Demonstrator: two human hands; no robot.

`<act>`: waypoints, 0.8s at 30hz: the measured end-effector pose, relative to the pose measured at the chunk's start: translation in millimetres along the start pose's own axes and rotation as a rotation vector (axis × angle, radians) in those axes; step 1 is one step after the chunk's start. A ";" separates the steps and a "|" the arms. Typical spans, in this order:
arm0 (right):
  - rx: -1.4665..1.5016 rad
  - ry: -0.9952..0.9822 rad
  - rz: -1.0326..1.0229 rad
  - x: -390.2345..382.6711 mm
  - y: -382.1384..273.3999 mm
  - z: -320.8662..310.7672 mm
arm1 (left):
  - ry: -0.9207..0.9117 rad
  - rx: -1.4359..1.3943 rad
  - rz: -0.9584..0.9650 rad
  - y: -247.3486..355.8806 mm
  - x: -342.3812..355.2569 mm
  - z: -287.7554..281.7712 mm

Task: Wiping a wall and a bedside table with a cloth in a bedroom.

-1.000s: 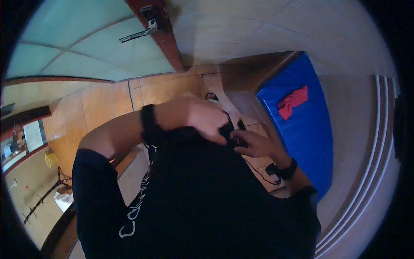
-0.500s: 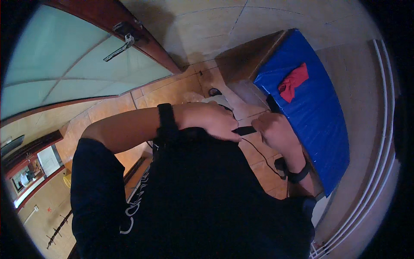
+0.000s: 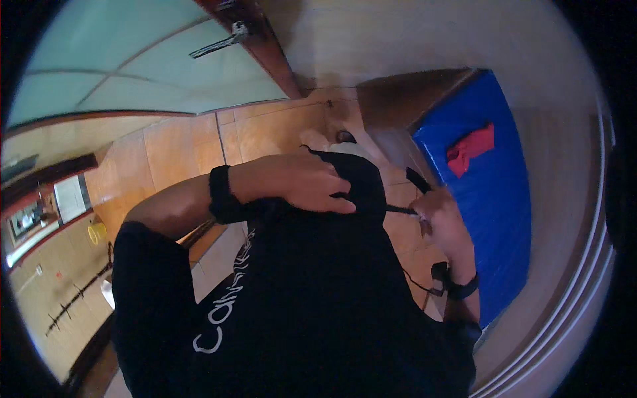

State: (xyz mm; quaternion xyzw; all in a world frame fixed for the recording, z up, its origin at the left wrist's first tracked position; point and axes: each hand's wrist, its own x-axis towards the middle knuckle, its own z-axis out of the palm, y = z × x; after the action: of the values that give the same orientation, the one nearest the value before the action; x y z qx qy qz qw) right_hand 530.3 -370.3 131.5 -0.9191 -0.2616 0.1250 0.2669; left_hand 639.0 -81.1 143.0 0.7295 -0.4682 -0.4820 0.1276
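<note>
fingers first: on the right hand (image 3: 438,211) we see them curled closed around a black strap (image 3: 401,209), which runs left to the front of the body at the waist; a dark length, perhaps its end, juts out above the fist. on the left hand (image 3: 312,184) the fingers are half bent and slightly apart, laid on black cloth at the waist; whether they pinch anything, we cannot tell.

outward: a black band (image 3: 221,192) rings the left wrist, another band (image 3: 463,289) the right, with a small black box (image 3: 439,272) and a dark cable (image 3: 418,286) just beside it. writing: white lettering (image 3: 222,312) runs along the black shirt (image 3: 318,312).

farther out, we note a red cloth (image 3: 472,150) lying on a blue pad (image 3: 494,225), right of the right hand, and tiled floor (image 3: 182,156) below.
</note>
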 end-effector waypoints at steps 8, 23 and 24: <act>0.390 -0.193 -0.088 100.6 -41.2 -9.9 | 0.468 -0.200 -0.048 -17.7 -79.9 63.6; 0.455 -0.913 -0.386 171.8 -64.7 31.6 | 0.439 -0.488 -0.069 -7.7 -57.7 89.8; 0.501 -0.909 -0.367 169.7 -62.3 32.6 | 0.417 -0.529 -0.086 -6.5 -55.9 89.1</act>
State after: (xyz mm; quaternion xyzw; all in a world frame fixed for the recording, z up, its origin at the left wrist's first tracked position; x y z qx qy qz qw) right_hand 633.6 -218.7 123.9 -0.6201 -0.4687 0.5192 0.3553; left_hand 563.9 -8.9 126.7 0.7730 -0.2594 -0.4322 0.3851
